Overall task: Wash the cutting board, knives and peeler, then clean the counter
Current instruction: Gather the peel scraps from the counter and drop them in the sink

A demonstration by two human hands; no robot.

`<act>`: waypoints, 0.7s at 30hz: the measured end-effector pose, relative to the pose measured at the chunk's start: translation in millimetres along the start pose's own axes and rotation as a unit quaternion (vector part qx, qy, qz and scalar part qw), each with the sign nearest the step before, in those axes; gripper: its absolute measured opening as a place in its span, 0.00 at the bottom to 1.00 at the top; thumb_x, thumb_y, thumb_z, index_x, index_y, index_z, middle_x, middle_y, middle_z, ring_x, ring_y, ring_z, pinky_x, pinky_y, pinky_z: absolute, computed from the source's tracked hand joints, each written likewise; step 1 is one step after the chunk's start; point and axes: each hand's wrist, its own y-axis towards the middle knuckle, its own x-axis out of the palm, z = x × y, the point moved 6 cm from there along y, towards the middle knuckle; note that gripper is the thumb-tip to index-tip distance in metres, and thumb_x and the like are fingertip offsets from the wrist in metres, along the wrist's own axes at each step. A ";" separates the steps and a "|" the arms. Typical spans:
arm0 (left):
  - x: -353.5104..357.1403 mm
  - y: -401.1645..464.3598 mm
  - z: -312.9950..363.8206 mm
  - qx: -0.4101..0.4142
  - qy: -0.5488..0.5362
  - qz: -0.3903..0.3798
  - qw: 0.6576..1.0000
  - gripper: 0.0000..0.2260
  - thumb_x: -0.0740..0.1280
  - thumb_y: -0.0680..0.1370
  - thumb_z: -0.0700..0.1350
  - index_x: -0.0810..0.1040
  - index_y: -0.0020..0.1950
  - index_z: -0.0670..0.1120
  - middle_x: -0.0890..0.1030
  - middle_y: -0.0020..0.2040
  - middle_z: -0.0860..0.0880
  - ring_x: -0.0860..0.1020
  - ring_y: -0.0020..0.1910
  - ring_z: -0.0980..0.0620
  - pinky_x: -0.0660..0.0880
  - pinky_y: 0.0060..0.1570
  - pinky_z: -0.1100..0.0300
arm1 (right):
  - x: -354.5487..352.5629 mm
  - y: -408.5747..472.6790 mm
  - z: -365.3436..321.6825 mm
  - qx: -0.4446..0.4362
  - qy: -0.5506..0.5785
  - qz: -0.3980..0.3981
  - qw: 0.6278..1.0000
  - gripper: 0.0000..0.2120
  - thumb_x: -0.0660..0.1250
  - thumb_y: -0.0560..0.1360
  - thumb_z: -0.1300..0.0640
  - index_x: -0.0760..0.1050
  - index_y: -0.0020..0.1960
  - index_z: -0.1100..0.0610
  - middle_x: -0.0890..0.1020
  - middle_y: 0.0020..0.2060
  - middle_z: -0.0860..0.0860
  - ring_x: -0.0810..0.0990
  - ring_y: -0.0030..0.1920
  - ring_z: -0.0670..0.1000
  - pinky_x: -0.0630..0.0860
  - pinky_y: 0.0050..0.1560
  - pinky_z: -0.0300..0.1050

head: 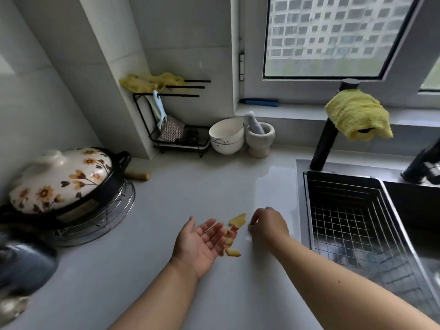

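Note:
My left hand (pixel 200 244) lies palm up on the white counter (pixel 166 198), fingers straight, next to a small heap of yellow vegetable peelings (pixel 234 226). Some peelings touch its fingertips. My right hand (pixel 267 225) hovers just right of the heap, palm down, its fingers curled toward the scraps; whether it pinches a peeling is hidden. A light blue peeler (pixel 160 110) hangs on the black wire rack (pixel 176 129) at the back. No cutting board or knives show.
A flowered clay pot (pixel 64 179) sits on a wire trivet at left. Bowls (pixel 226 136) and a mortar with pestle (pixel 259 139) stand at the back. The sink with a black wire basket (pixel 352 222) is at right; a yellow cloth (pixel 357 115) drapes the black tap.

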 end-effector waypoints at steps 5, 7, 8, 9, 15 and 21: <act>-7.5 -5.0 -9.9 -0.020 -0.031 0.002 0.999 0.23 0.57 0.81 0.57 0.76 0.57 0.37 0.79 0.50 0.37 0.78 0.45 0.43 0.76 0.47 0.51 | 0.9 2.0 -2.0 -0.011 -0.019 -0.009 1.000 0.05 0.70 0.74 0.55 0.77 0.48 0.55 0.78 0.49 0.53 0.77 0.47 0.55 0.69 0.44 0.41; -9.5 -5.4 -12.0 -0.021 -0.031 0.008 0.999 0.23 0.57 0.81 0.57 0.76 0.57 0.36 0.79 0.50 0.37 0.78 0.46 0.42 0.76 0.50 0.50 | -1.9 2.0 -2.1 -0.017 -0.006 -0.014 1.000 0.06 0.70 0.74 0.55 0.74 0.45 0.54 0.78 0.45 0.52 0.75 0.43 0.53 0.69 0.41 0.41; -9.9 -5.2 -12.2 -0.020 -0.028 0.011 0.999 0.24 0.57 0.81 0.56 0.75 0.58 0.36 0.79 0.50 0.37 0.78 0.46 0.42 0.76 0.51 0.50 | -4.0 1.0 -4.1 -0.020 0.022 -0.011 1.000 0.06 0.71 0.73 0.55 0.73 0.44 0.54 0.78 0.42 0.51 0.75 0.42 0.52 0.68 0.41 0.41; -9.5 -4.4 -12.5 -0.022 -0.025 0.014 0.999 0.24 0.57 0.81 0.56 0.75 0.58 0.35 0.79 0.51 0.37 0.78 0.47 0.42 0.76 0.53 0.50 | -6.0 -1.2 -8.3 -0.023 0.064 -0.007 0.998 0.07 0.72 0.73 0.55 0.74 0.43 0.54 0.78 0.40 0.50 0.75 0.42 0.51 0.68 0.40 0.41; 7.5 -4.2 -19.3 -0.052 -0.016 -0.013 0.998 0.30 0.55 0.81 0.59 0.75 0.58 0.31 0.80 0.50 0.34 0.78 0.51 0.39 0.74 0.60 0.47 | -1.6 -30.7 -62.6 -0.153 0.138 -0.123 0.971 0.05 0.73 0.73 0.53 0.80 0.41 0.53 0.79 0.33 0.46 0.76 0.35 0.45 0.73 0.38 0.40; 6.5 2.0 -18.9 -0.061 -0.040 -0.019 0.997 0.28 0.55 0.81 0.57 0.74 0.60 0.31 0.81 0.51 0.34 0.78 0.56 0.37 0.69 0.67 0.44 | -10.5 -24.8 -62.3 -0.171 0.115 -0.099 0.974 0.07 0.74 0.72 0.54 0.81 0.49 0.52 0.78 0.36 0.44 0.75 0.36 0.44 0.72 0.38 0.37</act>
